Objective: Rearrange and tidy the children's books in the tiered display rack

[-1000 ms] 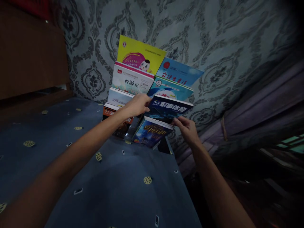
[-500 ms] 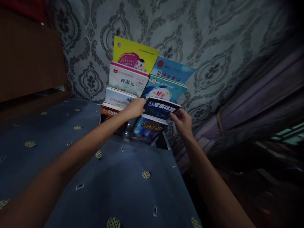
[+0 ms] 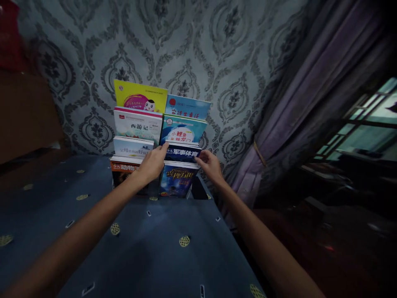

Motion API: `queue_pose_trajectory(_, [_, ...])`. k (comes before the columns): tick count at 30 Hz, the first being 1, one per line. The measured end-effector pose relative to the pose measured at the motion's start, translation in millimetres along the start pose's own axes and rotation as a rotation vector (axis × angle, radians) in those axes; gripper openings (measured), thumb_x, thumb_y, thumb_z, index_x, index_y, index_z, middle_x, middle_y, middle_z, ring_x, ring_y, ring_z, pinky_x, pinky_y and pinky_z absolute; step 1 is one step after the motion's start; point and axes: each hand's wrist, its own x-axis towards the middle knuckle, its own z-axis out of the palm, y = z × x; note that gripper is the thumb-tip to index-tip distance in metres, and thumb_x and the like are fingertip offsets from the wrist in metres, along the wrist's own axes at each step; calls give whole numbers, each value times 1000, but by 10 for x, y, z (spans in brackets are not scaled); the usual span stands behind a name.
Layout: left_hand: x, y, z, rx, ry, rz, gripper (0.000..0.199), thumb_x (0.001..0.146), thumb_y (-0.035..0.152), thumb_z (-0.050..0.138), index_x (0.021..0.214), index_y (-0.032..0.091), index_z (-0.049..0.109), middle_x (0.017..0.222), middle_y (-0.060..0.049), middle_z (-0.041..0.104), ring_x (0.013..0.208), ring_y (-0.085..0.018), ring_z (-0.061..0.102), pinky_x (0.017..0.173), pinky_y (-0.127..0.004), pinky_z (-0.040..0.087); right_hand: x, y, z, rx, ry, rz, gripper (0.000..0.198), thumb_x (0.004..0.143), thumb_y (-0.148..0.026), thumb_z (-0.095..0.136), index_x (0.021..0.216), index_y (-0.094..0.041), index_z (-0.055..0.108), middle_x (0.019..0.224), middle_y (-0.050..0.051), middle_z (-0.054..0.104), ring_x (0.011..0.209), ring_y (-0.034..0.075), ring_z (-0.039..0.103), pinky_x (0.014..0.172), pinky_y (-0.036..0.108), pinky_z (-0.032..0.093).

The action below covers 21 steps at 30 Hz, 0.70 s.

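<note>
Two columns of books stand in stepped tiers against the wall. In the right column, my left hand grips the left edge of a dark blue book with white lettering. My right hand pinches the same book's right edge. Behind it stands a teal book, then a light blue book. In front is a blue-purple book. The left column holds a yellow book, a white book, a pale blue book and an orange-and-black book, partly covered by my left hand.
The books rest on a blue patterned cloth whose right edge slopes away towards me. Patterned wallpaper rises behind. A tied purple curtain hangs at the right, beside a window. A brown wooden panel stands at the left.
The dark blue book has sunk lower between its neighbours, with less of its cover showing. Both hands have stayed on it. My view has turned, so the books appear further left and straighter.
</note>
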Motion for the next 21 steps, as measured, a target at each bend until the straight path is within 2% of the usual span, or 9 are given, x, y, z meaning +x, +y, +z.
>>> queue_pose_trajectory(3, [9,12,-1,47,4,-21,58,87,0,39,142,13,53,119,-17,68,107,-30,67,102,-48,52,-19,13,20,-7,32,5,26,76,-44,68,86,-21,61,79,3,69,70,19,63,70,33,50])
queue_pose_trajectory(6, [29,4,-14,64,25,-12,56,88,0,38,139,13,56,122,-18,67,111,-30,66,104,-48,52,-36,9,38,-24,75,15,29,76,-42,67,96,-20,63,79,3,70,71,21,65,70,34,51])
queue_pose_trajectory(10, [37,-27,8,-32,63,-4,52,90,3,39,136,15,59,123,-16,68,116,-29,65,108,-49,50,-66,-35,60,-92,99,-1,32,82,-39,61,107,-19,68,89,8,76,81,25,69,75,37,53])
queue_pose_trajectory(13, [9,-55,111,-168,60,-86,54,91,8,44,144,17,50,126,-16,69,116,-29,67,106,-50,52,-108,-82,86,-154,62,-26,30,88,-37,52,102,-20,72,90,8,78,83,27,70,76,36,52])
queue_pose_trajectory(17, [-33,-125,315,-346,56,-215,68,90,9,50,155,13,33,140,-24,61,125,-31,65,109,-53,50,-170,-135,125,-280,72,-17,30,91,-36,46,88,-21,72,78,7,75,71,25,65,69,33,47])
queue_pose_trajectory(21, [-16,-224,427,-438,37,-231,62,87,9,52,149,14,42,144,-22,60,131,-30,62,114,-52,48,-189,-168,137,-320,89,-4,30,91,-33,44,84,-22,71,74,7,73,67,25,63,68,33,44])
